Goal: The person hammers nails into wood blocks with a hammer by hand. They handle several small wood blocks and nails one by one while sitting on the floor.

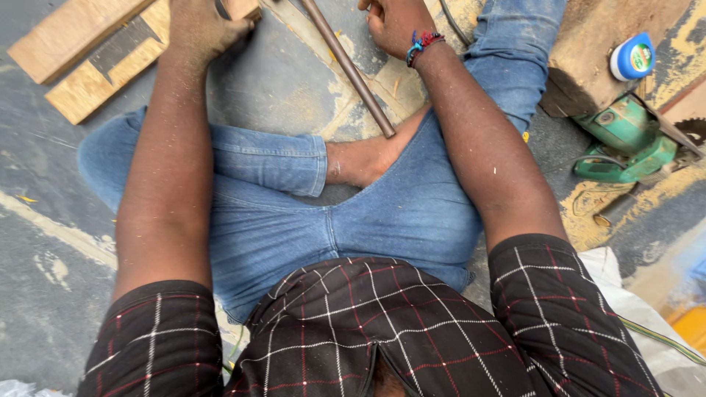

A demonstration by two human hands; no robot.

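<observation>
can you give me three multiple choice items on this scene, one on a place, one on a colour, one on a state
1. Where does the power tool lie?
A. by the person's right side
B. by the left hand
C. on the lap

2. What colour is the power tool's body?
A. red
B. green
C. black

3. What is the left hand doing?
A. hanging in the air
B. gripping the rod
C. pressing on the wooden boards

Answers:
1 A, it lies on the floor at the right edge, past the right arm.
2 B, its housing is green.
3 C, the palm rests on the wooden boards, while the rod runs beside the right hand.
</observation>
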